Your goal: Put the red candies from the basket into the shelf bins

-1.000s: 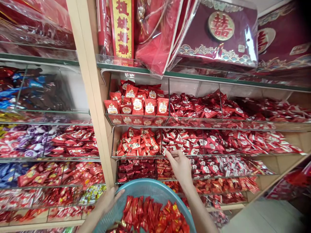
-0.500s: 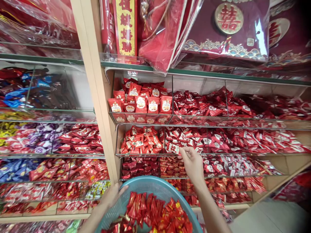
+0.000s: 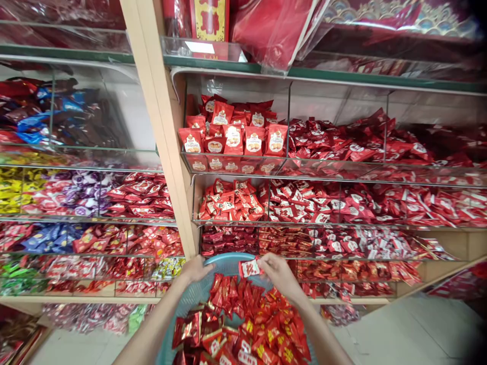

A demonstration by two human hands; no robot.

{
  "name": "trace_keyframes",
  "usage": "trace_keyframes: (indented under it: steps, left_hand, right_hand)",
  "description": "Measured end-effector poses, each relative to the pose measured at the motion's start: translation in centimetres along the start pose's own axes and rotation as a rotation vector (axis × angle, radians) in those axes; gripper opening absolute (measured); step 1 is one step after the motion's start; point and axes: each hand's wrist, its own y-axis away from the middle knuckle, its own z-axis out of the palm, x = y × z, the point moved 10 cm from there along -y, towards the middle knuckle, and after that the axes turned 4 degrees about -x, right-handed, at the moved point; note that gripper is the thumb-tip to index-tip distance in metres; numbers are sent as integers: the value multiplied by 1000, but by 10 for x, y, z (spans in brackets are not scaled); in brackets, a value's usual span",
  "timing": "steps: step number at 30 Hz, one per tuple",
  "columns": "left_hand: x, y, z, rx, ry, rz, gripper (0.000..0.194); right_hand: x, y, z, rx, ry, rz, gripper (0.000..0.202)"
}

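My left hand [image 3: 196,268] is closed over the far left rim of a blue-green plastic basket [image 3: 228,259]. Inside the basket lie several heaps of wrapped sweets, among them bright red twisted pieces [image 3: 232,293], red ones with yellow print [image 3: 279,334] and dark red shiny ones [image 3: 190,327]. Over the basket's far side, my right hand [image 3: 279,274] pinches one end of a small red-and-white wrapped candy [image 3: 249,268]. The candy hangs clear of the heaps, its printed face turned up.
Glass-fronted shelves of wrapped sweets [image 3: 300,208] stretch across in front, with red cookie packets [image 3: 233,139] higher up. A wooden upright [image 3: 160,132] divides the shelving on the left. Above, a glass shelf edge [image 3: 327,78] carries red packaged decorations. Tiled floor [image 3: 411,329] shows at lower right.
My right hand has come down from the shelf compartment to above the basket, now with a candy in its fingers. My left hand stays on the rim. The view has tilted downward.
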Motion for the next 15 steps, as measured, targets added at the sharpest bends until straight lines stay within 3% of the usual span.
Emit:
trace_keyframes:
  steps: [3,7,11,15]
  left_hand:
    - [8,-5,5,-7,-27,-13,65]
    - [10,1,6,49,-48,-42,69]
    - [7,8,7,88,-54,-49,68]
    - [4,10,8,109,-59,-69,67]
  right_hand:
    - [31,2,31,-96,16,95,31]
    - [47,9,50,-153,29,133,25]
    - [55,13,50,-131,-2,145,26]
    - [70,12,35,-31,-33,154,31]
